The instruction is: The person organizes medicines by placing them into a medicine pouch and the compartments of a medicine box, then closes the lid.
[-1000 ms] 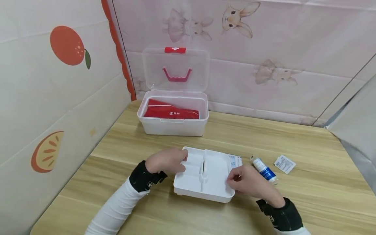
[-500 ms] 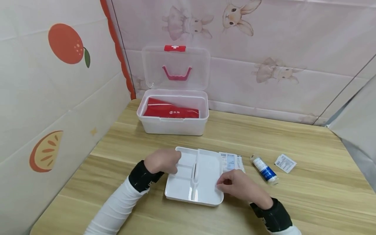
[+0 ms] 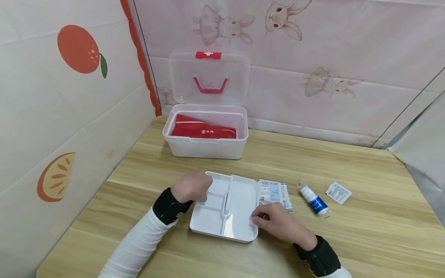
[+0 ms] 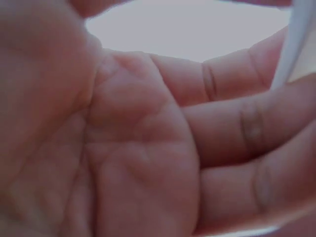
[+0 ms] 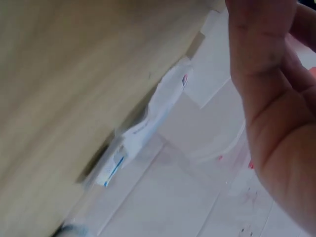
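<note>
A white divided tray with a central handle sits low over the table in front of me. My left hand grips its left rim with curled fingers; in the left wrist view a white edge shows by the fingers of that hand. On the opposite rim, my right hand pinches with thumb and forefinger. Flat white-and-blue packets lie just beyond the tray's right side, also visible in the right wrist view as pale wrappers. Whether the tray's underside touches the table is hard to tell.
A translucent first-aid box stands at the back with its lid raised and a red pouch inside. On the right lie a wrapped blue-and-white roll and a small square packet. Printed cloth walls border the table.
Both hands have moved the tray left and slightly nearer to me, and it has levelled out. More of the flat packets on its right is now uncovered.
</note>
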The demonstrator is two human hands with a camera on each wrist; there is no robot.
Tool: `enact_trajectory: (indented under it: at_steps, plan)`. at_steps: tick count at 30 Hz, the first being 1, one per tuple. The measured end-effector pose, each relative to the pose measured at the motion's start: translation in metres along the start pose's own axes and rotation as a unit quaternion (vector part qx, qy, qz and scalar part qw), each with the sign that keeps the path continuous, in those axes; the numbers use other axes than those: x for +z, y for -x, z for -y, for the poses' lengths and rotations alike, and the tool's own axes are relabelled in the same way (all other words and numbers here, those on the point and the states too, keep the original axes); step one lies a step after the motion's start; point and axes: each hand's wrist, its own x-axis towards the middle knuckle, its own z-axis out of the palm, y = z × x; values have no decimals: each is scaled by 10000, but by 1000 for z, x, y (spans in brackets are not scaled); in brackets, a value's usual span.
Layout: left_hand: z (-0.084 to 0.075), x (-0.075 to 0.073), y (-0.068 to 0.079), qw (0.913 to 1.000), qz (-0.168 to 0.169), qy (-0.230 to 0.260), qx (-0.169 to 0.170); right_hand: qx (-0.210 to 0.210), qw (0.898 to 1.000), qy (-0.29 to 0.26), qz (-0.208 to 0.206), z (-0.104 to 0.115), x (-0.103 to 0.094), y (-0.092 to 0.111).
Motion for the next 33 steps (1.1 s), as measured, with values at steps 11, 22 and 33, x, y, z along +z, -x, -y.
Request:
enact_trajectory:
  at_steps: [11, 22, 33]
  plan:
    - [-11, 12, -10, 9976, -148, 455, 500, 520, 9981, 135, -287, -15, -28, 10]
    - [-11, 11, -14, 9964, -295, 488, 632, 1577, 9590, 1669, -1659, -27, -74, 15]
    - [-16, 3, -2, 9972, -222, 389, 604, 2725, 9338, 2041, -1096, -53, -87, 18]
